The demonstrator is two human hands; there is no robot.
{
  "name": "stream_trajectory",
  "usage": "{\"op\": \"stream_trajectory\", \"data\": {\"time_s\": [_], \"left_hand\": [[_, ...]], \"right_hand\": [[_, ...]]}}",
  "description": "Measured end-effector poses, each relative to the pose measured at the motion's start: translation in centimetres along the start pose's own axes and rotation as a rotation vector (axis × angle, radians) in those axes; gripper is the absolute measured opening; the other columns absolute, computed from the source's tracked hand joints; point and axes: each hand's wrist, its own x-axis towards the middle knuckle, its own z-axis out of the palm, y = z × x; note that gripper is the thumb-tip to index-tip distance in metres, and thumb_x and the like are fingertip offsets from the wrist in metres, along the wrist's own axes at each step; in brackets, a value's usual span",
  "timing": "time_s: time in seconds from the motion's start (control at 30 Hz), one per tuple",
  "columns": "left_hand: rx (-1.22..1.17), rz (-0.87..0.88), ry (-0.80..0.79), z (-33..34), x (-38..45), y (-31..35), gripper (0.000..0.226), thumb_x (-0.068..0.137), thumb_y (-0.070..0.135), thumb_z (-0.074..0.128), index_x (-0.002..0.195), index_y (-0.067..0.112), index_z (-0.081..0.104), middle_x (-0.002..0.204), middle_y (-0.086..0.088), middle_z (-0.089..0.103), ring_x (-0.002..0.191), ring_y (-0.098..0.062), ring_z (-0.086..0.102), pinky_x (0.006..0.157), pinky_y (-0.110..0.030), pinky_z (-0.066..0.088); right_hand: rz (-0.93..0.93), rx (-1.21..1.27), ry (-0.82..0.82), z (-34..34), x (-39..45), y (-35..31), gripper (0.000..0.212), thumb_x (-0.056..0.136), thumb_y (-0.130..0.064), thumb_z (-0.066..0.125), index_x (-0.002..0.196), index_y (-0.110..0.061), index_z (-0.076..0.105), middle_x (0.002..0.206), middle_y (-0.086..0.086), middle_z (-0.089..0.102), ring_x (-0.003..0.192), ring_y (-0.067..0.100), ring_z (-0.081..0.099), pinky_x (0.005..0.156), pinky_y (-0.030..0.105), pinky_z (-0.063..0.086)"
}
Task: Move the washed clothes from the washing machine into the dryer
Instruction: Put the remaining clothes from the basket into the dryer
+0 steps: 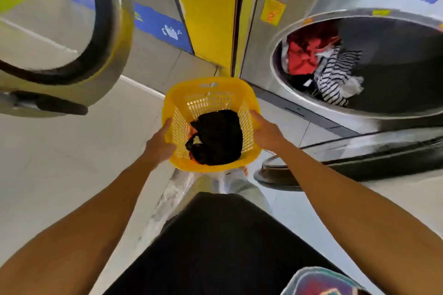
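I hold a yellow plastic laundry basket [206,93] in front of me, with my left hand [159,142] gripping its left rim and my right hand [267,133] gripping its right rim. A bundle of black clothing [217,137] lies in the basket's bottom. To the right, an open machine drum [395,60] holds a red garment [302,55], a black-and-white striped garment [335,76] and some white cloth. Its door [359,153] hangs open, low on the right.
At the left, a second machine's round door [72,31] stands open, swung toward me. A yellow pillar [208,7] separates the two steel machine fronts. The floor is pale tile [60,151]. My dark-clothed body and legs fill the lower middle.
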Motion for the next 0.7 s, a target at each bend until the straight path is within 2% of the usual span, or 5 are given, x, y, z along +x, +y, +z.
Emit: {"op": "stream_trajectory", "data": {"time_s": [0.1,0.27,0.37,0.57,0.7], "left_hand": [[-0.017,0.018,0.002,0.7,0.2,-0.6,0.088,0.087,0.007,0.060,0.155,0.037,0.013,0.148,-0.016,0.045,0.124,-0.040,0.051,0.089,-0.038,0.043],[-0.102,0.031,-0.108,1.9,1.1,0.4,0.091,0.075,0.014,0.056,0.152,0.045,0.018,0.143,-0.013,0.051,0.103,-0.035,0.062,0.078,-0.042,0.053],[-0.071,0.024,-0.165,3.3,2.6,0.6,0.092,0.074,0.013,0.057,0.152,0.043,0.020,0.139,-0.014,0.053,0.094,-0.032,0.060,0.077,-0.039,0.050],[-0.003,0.047,-0.240,6.5,3.9,0.9,0.089,0.085,-0.001,0.056,0.152,0.044,0.018,0.148,-0.014,0.045,0.083,-0.021,0.054,0.067,-0.034,0.046],[0.025,0.077,-0.284,6.3,4.3,1.1,0.088,0.085,-0.001,0.055,0.152,0.044,0.019,0.151,-0.012,0.041,0.095,-0.023,0.053,0.070,-0.032,0.044]], "right_hand": [[0.012,-0.005,-0.031,0.9,0.6,0.6,0.075,0.092,-0.012,0.037,0.155,-0.045,0.011,0.106,0.025,0.067,0.063,0.030,0.056,0.059,0.038,0.048],[0.110,-0.014,-0.031,3.1,-0.3,3.2,0.072,0.095,-0.021,0.036,0.153,-0.048,0.004,0.114,0.026,0.064,0.090,0.041,0.062,0.078,0.043,0.051],[0.153,-0.017,-0.023,4.0,-0.8,4.8,0.072,0.095,-0.020,0.037,0.154,-0.045,0.004,0.107,0.025,0.066,0.087,0.040,0.063,0.076,0.044,0.053],[0.257,0.066,-0.012,5.6,-2.7,7.5,0.068,0.092,-0.036,0.033,0.154,-0.046,0.006,0.148,0.016,0.048,0.122,0.045,0.054,0.101,0.050,0.046],[0.330,0.134,-0.005,7.3,-3.8,7.2,0.063,0.098,-0.031,0.032,0.153,-0.047,0.006,0.136,0.018,0.058,0.104,0.039,0.064,0.091,0.050,0.054]]}}
